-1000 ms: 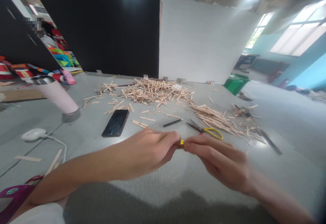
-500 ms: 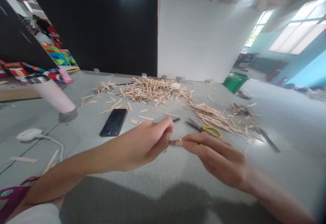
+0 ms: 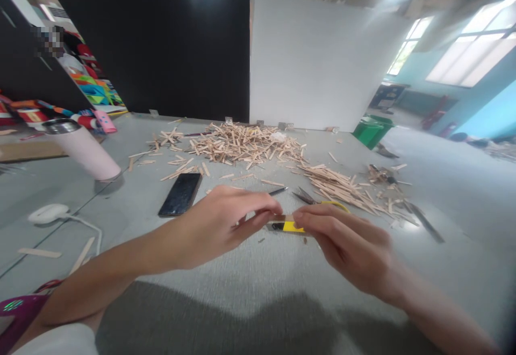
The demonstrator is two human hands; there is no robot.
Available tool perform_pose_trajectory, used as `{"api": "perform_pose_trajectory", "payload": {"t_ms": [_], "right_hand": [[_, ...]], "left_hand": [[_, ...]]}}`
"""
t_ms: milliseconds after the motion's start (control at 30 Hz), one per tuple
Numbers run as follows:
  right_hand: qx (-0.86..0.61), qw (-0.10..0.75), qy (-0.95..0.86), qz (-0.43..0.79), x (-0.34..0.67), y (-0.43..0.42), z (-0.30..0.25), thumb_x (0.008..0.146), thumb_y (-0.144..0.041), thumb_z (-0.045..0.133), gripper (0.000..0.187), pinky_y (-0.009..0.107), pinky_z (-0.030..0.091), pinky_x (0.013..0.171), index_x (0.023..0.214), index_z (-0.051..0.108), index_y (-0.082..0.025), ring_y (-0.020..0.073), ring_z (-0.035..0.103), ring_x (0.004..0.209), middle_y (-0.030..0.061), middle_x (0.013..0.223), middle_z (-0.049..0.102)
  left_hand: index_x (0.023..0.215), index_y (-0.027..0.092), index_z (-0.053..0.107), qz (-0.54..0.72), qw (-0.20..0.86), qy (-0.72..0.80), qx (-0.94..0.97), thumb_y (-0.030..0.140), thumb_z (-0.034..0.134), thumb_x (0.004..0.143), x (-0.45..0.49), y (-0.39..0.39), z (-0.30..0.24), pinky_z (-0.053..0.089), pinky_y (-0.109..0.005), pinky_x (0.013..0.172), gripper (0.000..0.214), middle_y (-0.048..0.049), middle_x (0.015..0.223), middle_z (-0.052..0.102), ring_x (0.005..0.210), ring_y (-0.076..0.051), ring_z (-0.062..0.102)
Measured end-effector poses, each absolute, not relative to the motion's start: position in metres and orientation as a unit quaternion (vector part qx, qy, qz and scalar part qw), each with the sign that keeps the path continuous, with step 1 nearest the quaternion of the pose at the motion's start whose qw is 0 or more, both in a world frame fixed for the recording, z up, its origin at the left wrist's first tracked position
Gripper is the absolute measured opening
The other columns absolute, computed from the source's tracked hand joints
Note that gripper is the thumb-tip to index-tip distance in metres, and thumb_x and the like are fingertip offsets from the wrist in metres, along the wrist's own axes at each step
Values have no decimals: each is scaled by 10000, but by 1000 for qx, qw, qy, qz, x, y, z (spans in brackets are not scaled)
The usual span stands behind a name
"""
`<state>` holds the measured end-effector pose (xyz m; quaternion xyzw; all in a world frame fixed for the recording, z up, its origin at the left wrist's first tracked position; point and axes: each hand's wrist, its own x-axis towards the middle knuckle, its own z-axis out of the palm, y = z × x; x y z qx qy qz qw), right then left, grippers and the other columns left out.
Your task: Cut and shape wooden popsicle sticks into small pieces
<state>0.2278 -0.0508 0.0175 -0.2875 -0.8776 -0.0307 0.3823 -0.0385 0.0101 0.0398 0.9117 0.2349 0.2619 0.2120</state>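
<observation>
Between my two hands a short stretch of a wooden craft stick [image 3: 287, 218] shows, held level above the table. My left hand [image 3: 229, 223] is closed, its thumb and fingertips pinching the left end. My right hand [image 3: 346, 242] grips the other end, most of which its fingers cover. Just below the stick is a yellow and black utility knife [image 3: 292, 227], partly hidden by my right fingers; whether they touch it I cannot tell. Scissors [image 3: 306, 197] with yellow handles lie behind my right hand. A dark pen [image 3: 278, 191] lies beyond my left fingertips.
Loose craft sticks form a heap [image 3: 245, 145] at the back and a bundle [image 3: 342, 185] to the right. A phone [image 3: 180, 194], a pink bottle [image 3: 86, 153] and a white cabled device [image 3: 48, 214] stand or lie leftward. A metal blade [image 3: 425, 221] lies at right.
Both hands have shifted slightly, and the stick sits a little higher. More of the yellow and black knife now shows beneath it. My right hand covers more of the scissors' handles.
</observation>
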Motion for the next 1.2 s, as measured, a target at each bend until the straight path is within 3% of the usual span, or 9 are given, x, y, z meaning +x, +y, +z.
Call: {"api": "perform_pose_trajectory", "payload": {"t_ms": [167,433,600,767,1200], "right_hand": [[-296,381,-875,-30,227,-51,18,1042,47,558,348,258,632,867,1306,682,-143,172,768,1059,105,1205,788],[-304,348,-886,-33,229,-52,14,1032,58,557,391,258,616,837,1339,669,-157,174,767,1085,94,1245,781],[-306,336,-890,-46,229,-53,13,1019,74,531,417,246,585,776,1337,663,-161,163,763,1051,87,1243,778],[-289,324,-901,-25,227,-52,15,1060,41,488,383,237,572,819,1361,643,-141,165,747,1073,109,1236,768],[-282,297,-912,-29,225,-52,17,1118,-46,411,333,267,615,782,1340,626,-173,194,776,1020,133,1198,785]], "left_hand": [[1128,249,713,266,202,224,916,261,581,1130,-39,10,38,458,-208,748,133,53,973,786,791,-91,681],[1102,242,682,247,190,227,923,274,576,1134,-39,13,38,441,-199,675,115,71,855,731,714,-87,651],[1105,234,653,220,136,206,944,296,495,1163,-39,14,35,461,-254,702,180,24,980,787,804,-141,721],[1089,209,636,212,79,188,956,255,508,1145,-38,13,30,454,-312,720,147,4,930,773,813,-193,748],[983,202,566,196,81,194,958,160,538,1051,-33,12,26,410,-326,682,85,35,793,661,677,-162,642]]}}
